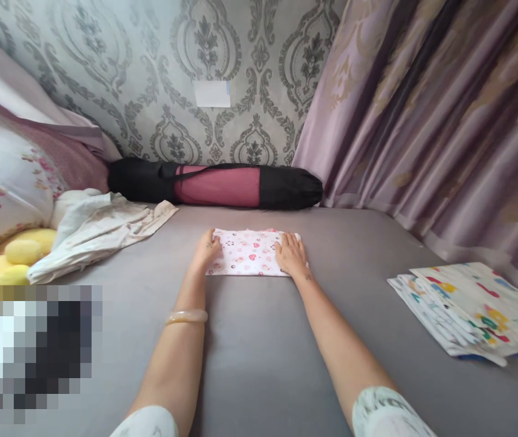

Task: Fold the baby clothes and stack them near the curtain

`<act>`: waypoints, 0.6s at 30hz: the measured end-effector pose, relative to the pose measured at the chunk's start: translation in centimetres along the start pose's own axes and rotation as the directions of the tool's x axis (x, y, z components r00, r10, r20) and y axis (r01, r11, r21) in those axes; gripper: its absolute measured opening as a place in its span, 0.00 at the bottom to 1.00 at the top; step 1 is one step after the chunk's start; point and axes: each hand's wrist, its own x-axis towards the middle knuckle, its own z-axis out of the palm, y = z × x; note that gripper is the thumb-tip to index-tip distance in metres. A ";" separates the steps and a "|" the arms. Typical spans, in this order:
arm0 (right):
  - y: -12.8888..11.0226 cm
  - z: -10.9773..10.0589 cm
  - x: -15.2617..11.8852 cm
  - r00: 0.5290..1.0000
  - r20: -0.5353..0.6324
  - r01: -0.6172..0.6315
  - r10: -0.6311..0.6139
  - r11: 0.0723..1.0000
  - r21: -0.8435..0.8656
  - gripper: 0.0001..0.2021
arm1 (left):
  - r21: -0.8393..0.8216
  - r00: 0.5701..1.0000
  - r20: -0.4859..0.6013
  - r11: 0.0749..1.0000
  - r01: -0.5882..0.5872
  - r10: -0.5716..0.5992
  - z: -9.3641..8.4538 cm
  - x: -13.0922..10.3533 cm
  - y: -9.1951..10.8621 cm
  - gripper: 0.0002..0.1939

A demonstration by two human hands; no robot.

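Note:
A folded white cloth (250,254) with a pink and red heart print lies flat on the grey bed surface in front of me. At its left edge, my left hand (210,247) is closed, with the fingers curled around the side of the cloth; their tips are partly hidden. My right hand (292,252) lies palm down on the cloth's right end, its fingers stretched out toward the far edge. A pale bangle (187,317) sits on my left forearm.
Along the wall lies a black and pink rolled bag (218,185). A stack of folded printed cloths (472,306) rests at right, near the purple curtain (377,109). At left are a crumpled white cloth (104,227), a yellow plush (17,252) and a floral pillow (4,170).

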 end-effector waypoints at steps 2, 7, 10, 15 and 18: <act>-0.7 -0.4 -0.1 1.000 0.004 -0.001 0.001 1.000 -0.003 0.28 | -0.026 1.000 -0.028 1.000 0.010 -0.011 -0.2 0.1 -0.3 0.25; -2.6 -0.4 -0.6 0.994 0.073 0.085 -0.087 0.996 0.030 0.28 | -0.024 0.996 -0.056 0.998 0.066 -0.068 -0.6 0.1 -0.3 0.22; -3.0 0.1 -0.6 0.993 0.080 0.082 -0.082 0.997 0.013 0.28 | -0.023 0.994 -0.035 0.995 0.101 -0.102 -1.0 0.0 -0.2 0.20; -2.8 0.3 -0.5 0.993 0.080 0.084 -0.082 0.996 -0.022 0.28 | -0.028 0.990 -0.018 0.990 0.136 -0.137 -1.4 -0.2 -0.2 0.20; -3.7 -0.2 -0.3 0.994 0.081 0.071 -0.068 0.997 -0.023 0.27 | -0.042 0.988 -0.017 0.987 0.153 -0.153 -1.2 -0.1 -0.5 0.22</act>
